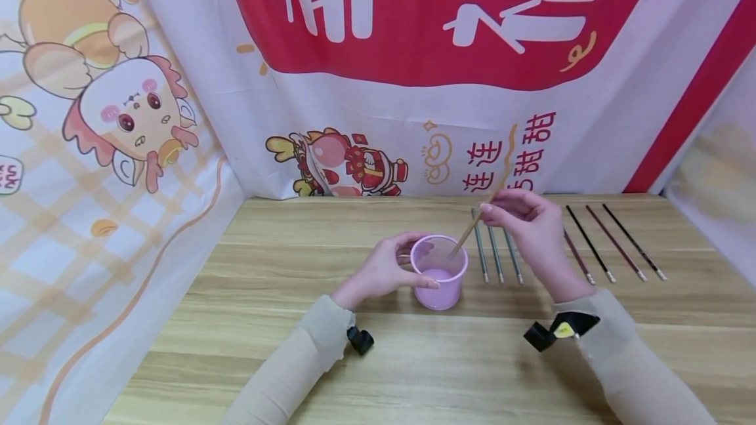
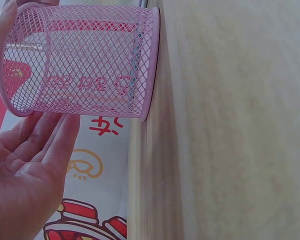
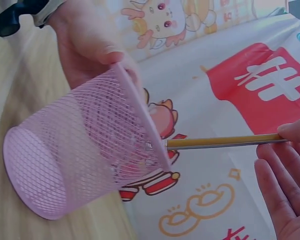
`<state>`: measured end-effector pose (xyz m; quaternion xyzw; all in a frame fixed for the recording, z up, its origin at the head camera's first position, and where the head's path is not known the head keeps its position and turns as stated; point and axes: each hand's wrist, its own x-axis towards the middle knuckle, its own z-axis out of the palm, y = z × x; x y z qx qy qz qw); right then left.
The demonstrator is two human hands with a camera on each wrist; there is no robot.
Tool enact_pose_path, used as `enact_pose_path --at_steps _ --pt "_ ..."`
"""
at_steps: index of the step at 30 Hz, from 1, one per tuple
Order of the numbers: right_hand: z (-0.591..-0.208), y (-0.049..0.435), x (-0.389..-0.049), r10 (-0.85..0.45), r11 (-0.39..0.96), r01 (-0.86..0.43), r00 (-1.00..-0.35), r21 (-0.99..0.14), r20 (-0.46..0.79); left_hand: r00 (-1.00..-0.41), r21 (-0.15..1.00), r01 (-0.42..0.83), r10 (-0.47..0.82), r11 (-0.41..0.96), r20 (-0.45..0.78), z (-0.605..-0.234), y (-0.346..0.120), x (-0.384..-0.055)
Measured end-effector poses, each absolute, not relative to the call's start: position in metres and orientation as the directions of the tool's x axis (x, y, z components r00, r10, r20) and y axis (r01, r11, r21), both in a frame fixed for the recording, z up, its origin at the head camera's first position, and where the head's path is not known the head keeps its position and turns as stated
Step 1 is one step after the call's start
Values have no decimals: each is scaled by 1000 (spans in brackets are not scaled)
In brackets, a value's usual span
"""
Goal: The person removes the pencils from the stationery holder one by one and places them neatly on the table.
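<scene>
A pink mesh pen holder (image 1: 438, 294) stands upright on the wooden table. My left hand (image 1: 386, 269) grips it near the rim from the left, thumb in front and fingers behind; in the left wrist view, fingers of that hand (image 2: 32, 172) lie along the mesh side. My right hand (image 1: 534, 235) pinches a yellow pencil (image 3: 215, 143) above and right of the holder. Slanting down, the pencil has its lower end, with a metal band, just inside the holder's mouth. No other pencil shows inside the holder.
Three teal pencils (image 1: 495, 254) lie side by side just right of the holder. Farther right, several dark red and black pencils (image 1: 634, 241) lie slanted, one partly behind my right hand. A printed cloth (image 1: 354, 103) hangs along the table's back edge and sides.
</scene>
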<state>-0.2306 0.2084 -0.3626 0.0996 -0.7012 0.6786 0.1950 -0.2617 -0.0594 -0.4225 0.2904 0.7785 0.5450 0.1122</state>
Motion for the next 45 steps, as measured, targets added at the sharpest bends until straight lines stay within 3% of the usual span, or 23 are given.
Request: enact_pose_path --at_steps 20,33,38,45 --pt "-346 278 -215 296 92 -343 -887 -935 354 -809 923 310 573 228 130 -422 -59 -262" --pt "-359 333 -215 402 -202 -481 -835 -853 376 -811 922 311 570 231 131 -422 -58 -262" --pt "-365 351 -214 498 -201 -506 -790 -839 357 -808 922 315 573 226 135 -422 -58 -261" --pt "-373 377 -209 605 -157 -419 -756 -894 248 -809 921 313 573 232 131 -422 -59 -261"
